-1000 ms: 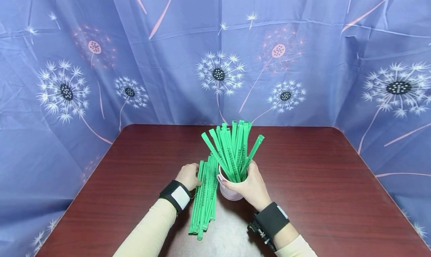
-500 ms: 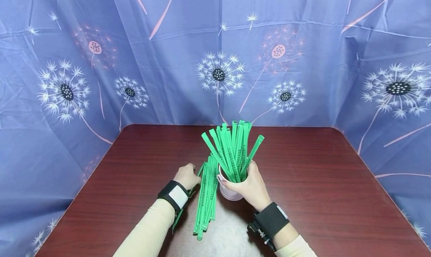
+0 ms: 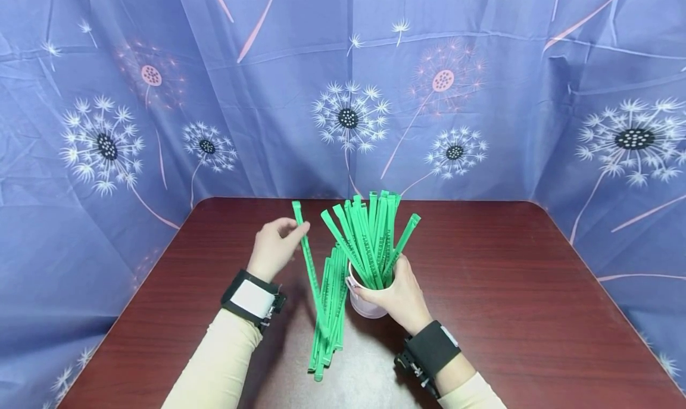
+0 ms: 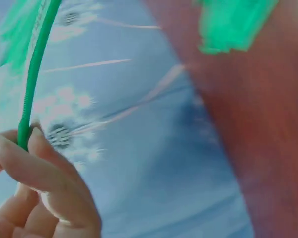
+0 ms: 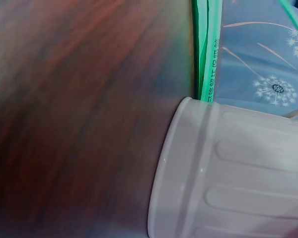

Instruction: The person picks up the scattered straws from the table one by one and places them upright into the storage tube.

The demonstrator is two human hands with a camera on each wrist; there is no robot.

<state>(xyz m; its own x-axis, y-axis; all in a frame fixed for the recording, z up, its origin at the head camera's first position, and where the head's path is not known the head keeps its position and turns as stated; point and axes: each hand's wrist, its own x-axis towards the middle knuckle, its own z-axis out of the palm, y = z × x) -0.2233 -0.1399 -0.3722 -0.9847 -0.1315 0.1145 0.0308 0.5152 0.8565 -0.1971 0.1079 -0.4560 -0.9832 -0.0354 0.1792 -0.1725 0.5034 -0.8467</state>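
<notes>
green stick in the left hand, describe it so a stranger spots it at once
On the red-brown table, a pale cup holds a bunch of sticks. Left of it lies a pile of sticks, and left of that the left hand pinches the green stick near its upper end. Only this one is pinched; the rest stand in the cup or lie piled.

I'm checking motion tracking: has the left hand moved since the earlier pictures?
Yes: in the head view, the left hand, pinching a slim green printed stick, has moved leftward and nearer the far edge of the reddish-brown wood-grain table.
</notes>
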